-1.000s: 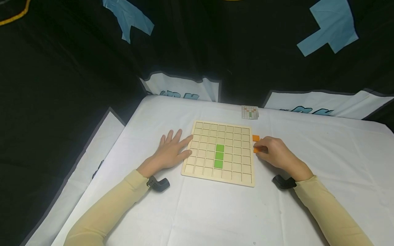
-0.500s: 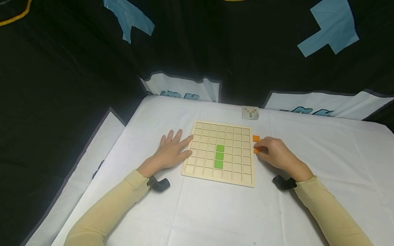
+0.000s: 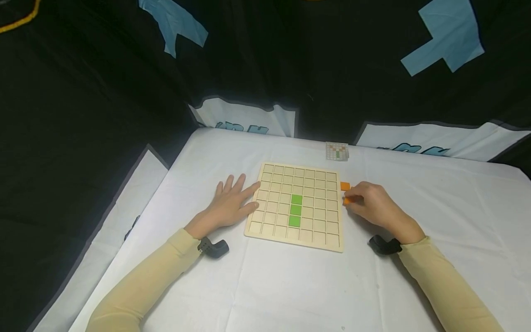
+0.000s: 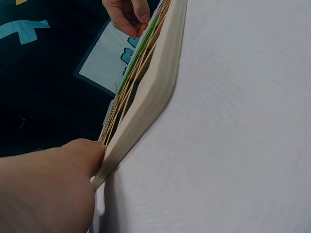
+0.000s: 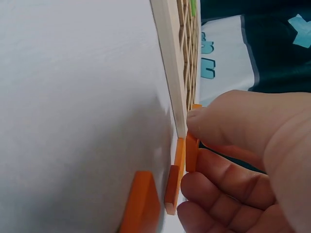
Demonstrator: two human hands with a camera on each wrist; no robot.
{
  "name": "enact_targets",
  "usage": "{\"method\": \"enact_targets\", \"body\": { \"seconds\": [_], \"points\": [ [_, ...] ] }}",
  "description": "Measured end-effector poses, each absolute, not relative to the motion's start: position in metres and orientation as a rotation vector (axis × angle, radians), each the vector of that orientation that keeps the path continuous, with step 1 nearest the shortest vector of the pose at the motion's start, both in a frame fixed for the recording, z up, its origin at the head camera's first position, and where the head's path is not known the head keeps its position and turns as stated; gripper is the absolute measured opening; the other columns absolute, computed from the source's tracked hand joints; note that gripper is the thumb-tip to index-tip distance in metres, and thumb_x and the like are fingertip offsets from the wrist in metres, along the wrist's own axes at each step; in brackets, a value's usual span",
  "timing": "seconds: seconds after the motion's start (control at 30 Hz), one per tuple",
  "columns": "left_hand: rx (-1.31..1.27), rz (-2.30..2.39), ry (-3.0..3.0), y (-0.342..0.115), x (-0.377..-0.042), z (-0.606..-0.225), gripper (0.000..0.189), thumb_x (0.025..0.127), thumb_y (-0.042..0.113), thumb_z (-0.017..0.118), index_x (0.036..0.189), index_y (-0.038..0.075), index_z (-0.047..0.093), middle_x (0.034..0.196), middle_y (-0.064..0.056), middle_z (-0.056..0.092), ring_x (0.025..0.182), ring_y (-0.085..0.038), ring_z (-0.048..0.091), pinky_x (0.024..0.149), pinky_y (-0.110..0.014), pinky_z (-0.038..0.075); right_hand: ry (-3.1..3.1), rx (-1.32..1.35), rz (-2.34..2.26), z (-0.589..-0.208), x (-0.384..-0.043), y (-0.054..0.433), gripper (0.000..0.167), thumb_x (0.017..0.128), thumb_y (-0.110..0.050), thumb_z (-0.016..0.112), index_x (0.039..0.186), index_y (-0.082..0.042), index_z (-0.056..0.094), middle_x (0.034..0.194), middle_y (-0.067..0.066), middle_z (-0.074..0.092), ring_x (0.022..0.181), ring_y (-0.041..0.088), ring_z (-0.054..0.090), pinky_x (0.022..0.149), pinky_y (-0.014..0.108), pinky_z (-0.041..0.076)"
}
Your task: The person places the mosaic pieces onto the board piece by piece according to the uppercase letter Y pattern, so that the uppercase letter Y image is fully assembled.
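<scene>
Right hand point(image 3: 378, 206) pinches flat orange tile point(image 5: 192, 154); left hand point(image 3: 224, 206), spread wide, touches square wooden grid board point(image 3: 319, 214); creased white cloth point(image 3: 298, 295), black fabric point(image 3: 290, 60) behind

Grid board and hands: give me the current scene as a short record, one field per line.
Left hand: thumb and forefinger on the board's left edge
Right hand: pinching an orange tile
Placed: three green tiles in one column
Loose: other orange tiles near the board's right edge
Card: beyond the board's far edge
</scene>
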State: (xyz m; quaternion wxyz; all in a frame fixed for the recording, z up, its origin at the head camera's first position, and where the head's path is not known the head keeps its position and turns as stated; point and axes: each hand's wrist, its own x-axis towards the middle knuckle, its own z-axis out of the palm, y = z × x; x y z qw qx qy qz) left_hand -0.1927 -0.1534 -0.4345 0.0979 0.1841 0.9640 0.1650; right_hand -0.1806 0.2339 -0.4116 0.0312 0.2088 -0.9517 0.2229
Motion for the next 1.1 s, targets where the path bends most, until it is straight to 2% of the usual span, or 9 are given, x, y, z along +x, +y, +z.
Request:
{"method": "enact_targets", "body": {
  "seconds": [0.23,1.1],
  "points": [
    [0.544,0.48,2.853,-0.153,-0.1926,-0.4341,0.065,0.104,0.05,0.044,0.162,0.025,0.029,0.171,-0.024,0.009,0.156,-0.053,-0.002,0.122,-0.072,0.0,-2.922,0.652,0.699,-0.4092,-0.1796,0.236,0.023,0.084,-0.002,0.079,0.106,0.004,0.077,0.098,0.017,0.074,0.087,0.028,0.066,0.081,0.046,0.056],
    [0.542,0.476,2.863,-0.154,-0.195,-0.4387,0.065,0.104,0.051,0.044,0.162,0.027,0.029,0.171,-0.024,0.009,0.156,-0.053,-0.001,0.122,-0.073,0.0,-2.932,0.614,0.689,-0.4099,-0.1813,0.2342,0.026,0.085,-0.004,0.079,0.109,0.004,0.076,0.099,0.017,0.074,0.085,0.026,0.064,0.078,0.043,0.054]
  ]
}}
